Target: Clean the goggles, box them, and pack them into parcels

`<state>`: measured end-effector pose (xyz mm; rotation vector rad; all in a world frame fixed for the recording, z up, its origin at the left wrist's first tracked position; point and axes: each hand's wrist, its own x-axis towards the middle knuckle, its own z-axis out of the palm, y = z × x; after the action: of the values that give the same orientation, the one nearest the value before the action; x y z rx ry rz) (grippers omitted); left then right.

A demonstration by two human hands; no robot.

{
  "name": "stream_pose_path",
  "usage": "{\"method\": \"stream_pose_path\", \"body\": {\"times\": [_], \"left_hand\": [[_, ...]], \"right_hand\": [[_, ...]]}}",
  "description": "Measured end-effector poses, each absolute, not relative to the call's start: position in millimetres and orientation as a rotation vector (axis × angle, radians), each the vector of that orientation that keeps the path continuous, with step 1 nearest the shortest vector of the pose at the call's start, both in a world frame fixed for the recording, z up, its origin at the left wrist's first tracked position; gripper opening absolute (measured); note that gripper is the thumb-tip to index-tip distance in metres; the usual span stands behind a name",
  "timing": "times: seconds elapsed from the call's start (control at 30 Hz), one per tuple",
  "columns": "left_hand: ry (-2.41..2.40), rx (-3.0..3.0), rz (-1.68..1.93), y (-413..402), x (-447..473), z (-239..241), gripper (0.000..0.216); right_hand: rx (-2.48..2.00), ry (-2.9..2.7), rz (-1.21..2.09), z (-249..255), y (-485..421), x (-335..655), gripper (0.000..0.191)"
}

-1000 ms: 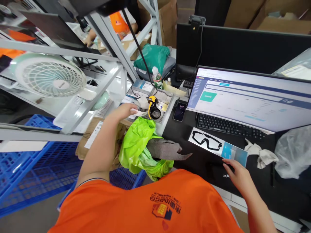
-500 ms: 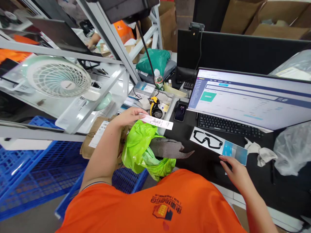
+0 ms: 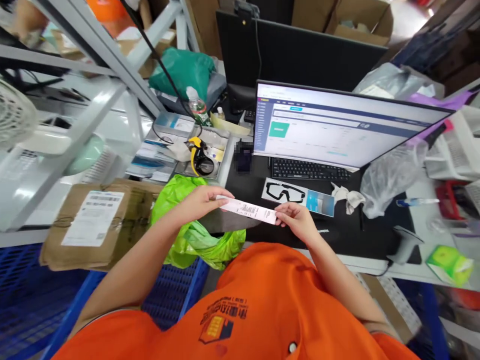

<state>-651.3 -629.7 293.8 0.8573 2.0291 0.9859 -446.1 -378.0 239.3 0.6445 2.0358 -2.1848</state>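
Over desk (image 3: 348,242) edge: my right hand (image 3: 298,222) quit card (image 3: 298,195), now pinches slip (image 3: 247,209) end; left hand (image 3: 198,200) pinches other. Slip stretched flat, print facing me.

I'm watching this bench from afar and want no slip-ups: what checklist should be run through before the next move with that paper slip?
1. Both ends of the paper slip pinched, one by the left hand, one by the right hand: ok.
2. Slip stretched straight, printed side up: ok.
3. Print legible: cannot tell, too small.
4. The goggles box lies uncovered on the desk, just beyond the right hand: ok.
5. The green bag below the slip is open: cannot tell.
6. The monitor is lit: ok.
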Motion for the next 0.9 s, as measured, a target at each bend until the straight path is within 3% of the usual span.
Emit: {"method": "stream_pose_path", "body": {"times": [0.1, 0.27, 0.47, 0.57, 0.67, 0.77, 0.9], "left_hand": [[2.071, 0.788, 1.024, -621, -632, 282, 0.036], [1.879, 0.660, 1.108, -589, -591, 265, 0.040], [1.850, 0.591, 1.145, -535, -545, 255, 0.040], [2.033, 0.640, 1.053, -516, -526, 249, 0.035], [2.053, 0.734, 0.958, -500, -505, 242, 0.030], [2.048, 0.810, 0.875, -485, -485, 235, 0.027], [2.099, 0.882, 0.794, -468, -467, 225, 0.026]], "right_hand": [[0.781, 2.133, -2.126, 238, -361, -424, 0.041], [0.686, 2.194, -2.138, 223, -350, -396, 0.065], [0.857, 1.902, -2.234, 208, -311, -365, 0.054], [1.255, 2.200, -2.059, 199, -255, -335, 0.050], [1.584, 2.507, -1.610, 188, -197, -310, 0.045], [1.456, 2.640, -1.297, 181, -166, -309, 0.038], [1.097, 2.634, -1.360, 171, -169, -341, 0.038]]}}
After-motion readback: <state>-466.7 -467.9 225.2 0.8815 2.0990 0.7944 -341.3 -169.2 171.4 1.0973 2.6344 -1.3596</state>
